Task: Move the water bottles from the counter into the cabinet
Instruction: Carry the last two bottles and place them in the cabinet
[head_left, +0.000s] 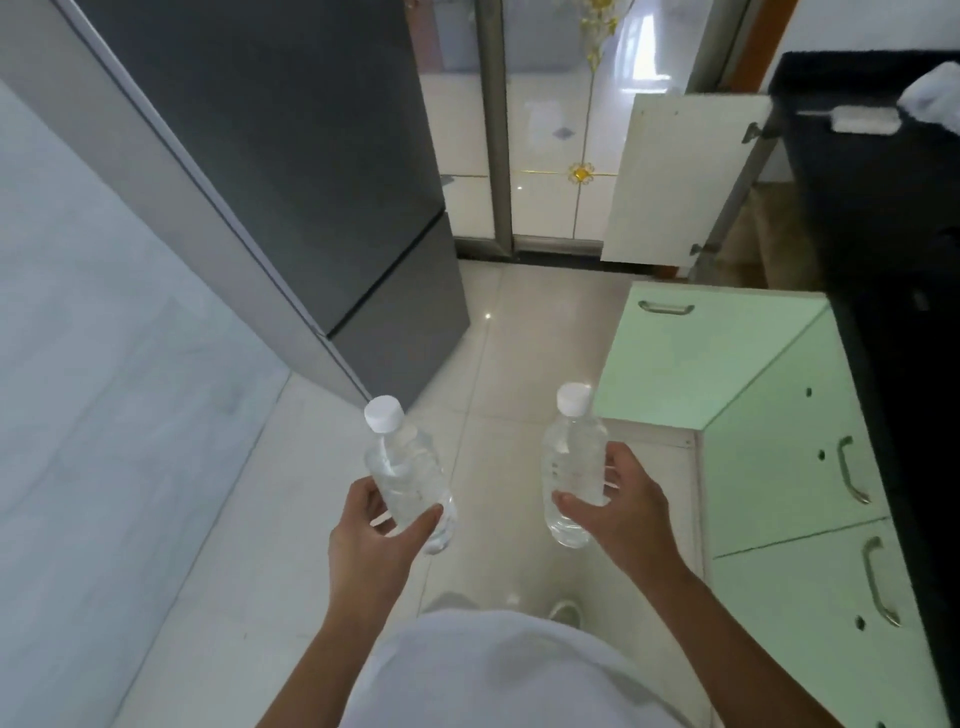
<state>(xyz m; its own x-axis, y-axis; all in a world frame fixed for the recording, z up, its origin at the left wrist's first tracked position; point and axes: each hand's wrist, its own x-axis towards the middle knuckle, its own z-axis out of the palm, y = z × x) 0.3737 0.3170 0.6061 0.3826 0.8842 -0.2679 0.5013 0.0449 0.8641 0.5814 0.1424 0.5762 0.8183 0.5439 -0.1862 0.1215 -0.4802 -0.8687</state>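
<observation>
I hold two clear water bottles with white caps above the tiled floor. My left hand (371, 525) grips the lower half of the left bottle (402, 467), which tilts slightly left. My right hand (618, 506) grips the right bottle (574, 457), which stands nearly upright. On my right, a pale green cabinet door (691, 358) is swung open toward me, close to the right bottle's cap. A second, white door (675, 176) stands open farther back. The black counter (883, 208) runs along the right side above the cabinets.
A tall grey refrigerator (311, 182) stands on the left, with a pale wall beside it. Closed green cabinet doors with metal handles (852, 470) line the right. White cloths (865, 119) lie on the counter. A glass sliding door (550, 130) is ahead.
</observation>
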